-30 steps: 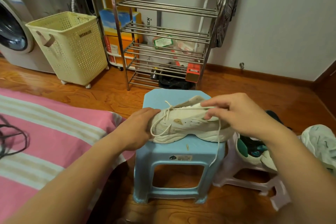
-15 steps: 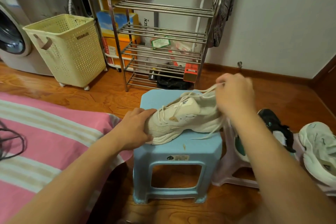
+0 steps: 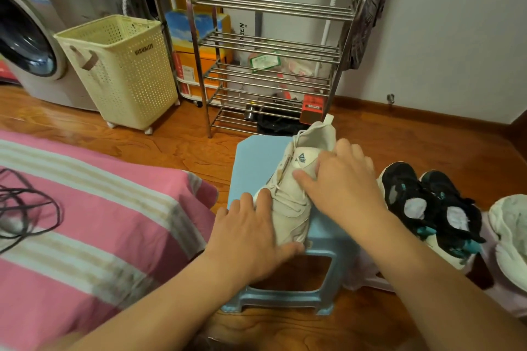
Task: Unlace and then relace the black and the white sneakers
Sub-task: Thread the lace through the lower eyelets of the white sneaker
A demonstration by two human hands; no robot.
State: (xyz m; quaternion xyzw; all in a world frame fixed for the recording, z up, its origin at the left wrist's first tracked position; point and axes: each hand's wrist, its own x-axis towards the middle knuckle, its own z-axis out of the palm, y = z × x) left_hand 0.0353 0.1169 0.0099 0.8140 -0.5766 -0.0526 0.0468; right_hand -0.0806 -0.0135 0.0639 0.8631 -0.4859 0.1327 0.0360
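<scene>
A cream-white sneaker (image 3: 289, 205) lies on the light blue stool (image 3: 256, 159), toe toward me and heel pointing away. My left hand (image 3: 251, 231) grips its toe, thumb under the front and fingers on the side. My right hand (image 3: 339, 182) lies over the tongue and collar, thumb pressing on the laces near the logo patch. Two black sneakers (image 3: 427, 208) with teal accents sit on a pale stool to the right. Another white sneaker (image 3: 510, 234) lies at the far right edge.
A metal shoe rack (image 3: 271, 65) stands behind the stool against the wall. A cream laundry basket (image 3: 119, 71) and a washing machine (image 3: 25, 43) are at the back left. A pink striped bed (image 3: 85, 222) with a black cable (image 3: 25, 208) fills the left.
The white sneaker has turned from lying sideways to toe toward me. My right hand let go of the lace it pulled up and came down onto the tongue. My left hand shifted to the toe.
</scene>
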